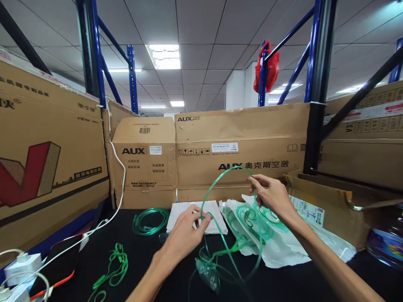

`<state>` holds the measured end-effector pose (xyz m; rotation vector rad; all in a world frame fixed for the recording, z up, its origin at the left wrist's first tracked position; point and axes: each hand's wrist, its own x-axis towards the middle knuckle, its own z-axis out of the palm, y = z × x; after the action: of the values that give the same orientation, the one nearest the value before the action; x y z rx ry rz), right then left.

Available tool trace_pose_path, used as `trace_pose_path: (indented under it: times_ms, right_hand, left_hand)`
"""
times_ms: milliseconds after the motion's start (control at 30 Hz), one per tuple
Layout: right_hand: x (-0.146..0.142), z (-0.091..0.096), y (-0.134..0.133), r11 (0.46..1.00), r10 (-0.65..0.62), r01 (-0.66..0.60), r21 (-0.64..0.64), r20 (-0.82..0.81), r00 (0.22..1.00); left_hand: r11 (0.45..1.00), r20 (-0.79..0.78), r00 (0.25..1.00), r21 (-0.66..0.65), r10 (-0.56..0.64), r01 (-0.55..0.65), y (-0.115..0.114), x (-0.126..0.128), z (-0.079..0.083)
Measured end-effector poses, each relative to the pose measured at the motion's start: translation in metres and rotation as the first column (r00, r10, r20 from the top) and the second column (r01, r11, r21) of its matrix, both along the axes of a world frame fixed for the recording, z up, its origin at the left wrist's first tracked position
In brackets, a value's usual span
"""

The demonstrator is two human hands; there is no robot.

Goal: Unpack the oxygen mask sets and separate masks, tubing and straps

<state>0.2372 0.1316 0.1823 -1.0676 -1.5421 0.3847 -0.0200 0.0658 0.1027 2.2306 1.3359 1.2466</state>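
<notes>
Both grips narrow, each pinched on the glossy translucent green tubing [234, 167]: left hand [190, 228] low, right hand [270, 193] higher, a smooth arc between them above the worktop [151, 270]. Beneath: clear plastic mask [208, 274], moulded shell, green strap. Right: more green tubing on crinkled white plastic packaging [280, 251]. Left: coiled green tube [151, 231], plus a tangled flat green band [119, 268] on the matte black surface. Behind, corrugated brown cardboard: wide carton [242, 130] reads "AUX 奥克斯空调"; smaller carton [143, 184] "AUX", barcode, "≤300kgf". Left carton [75, 147]: big red V, "商用电脑机箱".
</notes>
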Motion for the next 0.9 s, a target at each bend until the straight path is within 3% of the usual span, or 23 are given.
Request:
trace_pose_path:
  times_ms: [100,233,300,400,533,633,767,900]
  right_hand:
    - [0.006,-0.012,0.001,0.988,0.1,-0.1,-0.116,-0.006,0.995]
    - [0.006,-0.029,-0.004,0.944,0.203,-0.188,-0.271,0.026,0.979]
    - [0.008,-0.041,-0.01,0.92,0.219,-0.192,-0.342,0.041,0.975]
    - [0.017,-0.064,-0.026,0.854,0.257,-0.206,-0.477,0.043,0.965]
    - [0.03,-0.105,-0.062,0.767,0.31,-0.239,-0.596,0.018,0.951]
    - [0.025,-0.133,-0.097,0.769,0.337,-0.256,-0.586,0.031,0.941]
    - [-0.01,-0.159,-0.139,0.776,0.385,-0.355,-0.521,-0.053,0.921]
    - [-0.053,-0.16,-0.149,0.795,0.334,-0.351,-0.495,-0.126,0.934]
  left_hand:
    - [0.998,-0.08,0.995,-0.017,-0.065,0.064,0.005,-0.004,0.002]
    - [0.951,-0.238,0.924,-0.144,-0.3,0.272,0.025,0.008,-0.008]
    - [0.942,-0.278,0.905,-0.195,-0.321,0.274,0.037,0.012,-0.014]
    - [0.961,-0.309,0.921,-0.215,-0.238,0.176,0.048,0.011,-0.02]
    - [0.973,-0.346,0.93,-0.224,-0.127,0.049,0.053,0.006,-0.011]
    - [0.976,-0.378,0.925,-0.212,-0.032,-0.053,0.054,0.008,0.001]
    - [0.969,-0.397,0.914,-0.183,0.08,-0.165,0.05,0.019,0.012]
    - [0.96,-0.37,0.924,-0.211,0.096,-0.184,0.042,0.025,0.017]
